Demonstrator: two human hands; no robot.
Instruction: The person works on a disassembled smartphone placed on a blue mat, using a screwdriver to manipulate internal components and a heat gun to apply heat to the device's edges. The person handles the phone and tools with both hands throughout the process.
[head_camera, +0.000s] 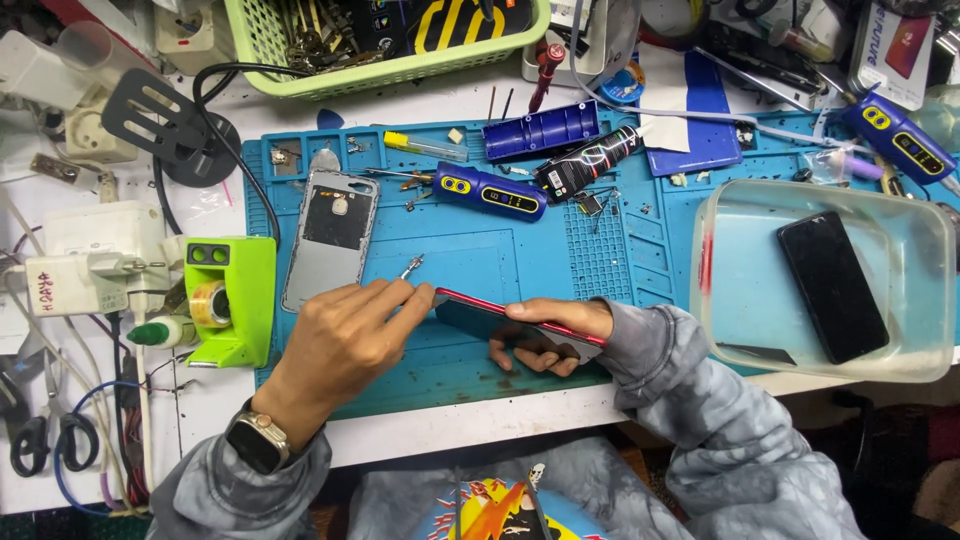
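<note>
While tilted on edge above the blue work mat, red-framed phone gripped by right hand, fingers curled shut beneath it. Left hand pinched closed on thin metal tool, at the phone's left corner. Grey back cover just beyond; black phone in clear tray, well apart.

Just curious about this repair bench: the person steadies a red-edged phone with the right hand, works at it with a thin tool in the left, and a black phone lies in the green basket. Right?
Not quite. The head view shows the black phone lying in the clear plastic tub, not the green basket. The rest holds: the right hand steadies the red-edged phone, and the left hand works with the thin tool.
</note>
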